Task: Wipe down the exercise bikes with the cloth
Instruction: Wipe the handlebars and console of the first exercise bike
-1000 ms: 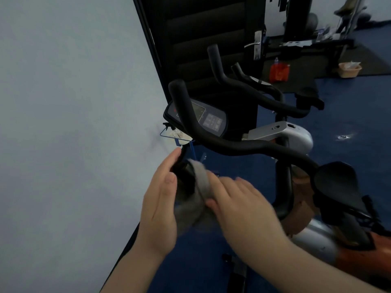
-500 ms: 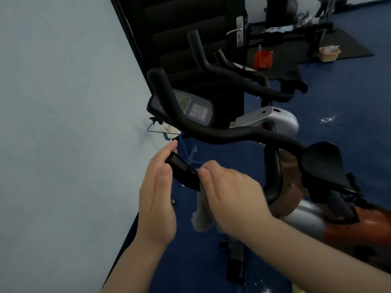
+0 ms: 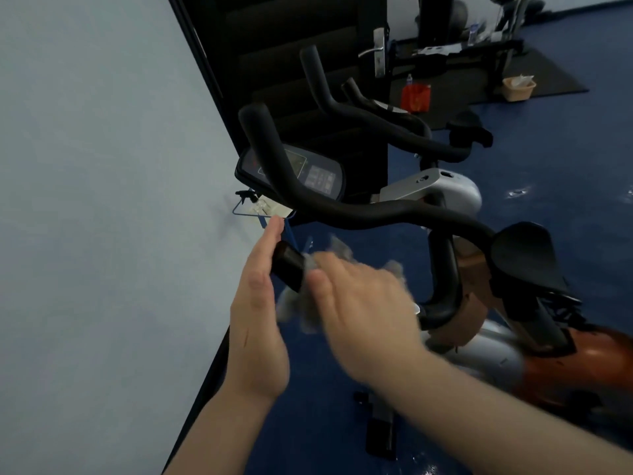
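Fingers point(image 3: 274, 234) of my left hand point(image 3: 257, 317) lie flat and straight against the left side of the near handlebar end point(image 3: 287, 269), steadying it. Just right, my right hand point(image 3: 359, 303) grips the grey cloth point(image 3: 308, 310) around that bar, which runs up-left to down-right, so the next wipe should slide along it

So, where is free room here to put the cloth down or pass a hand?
Bare blue floor lies between the bike seat and the dark mat. Around the near handlebar end it is crowded: left hand, right hand and cloth, with the wall beside.
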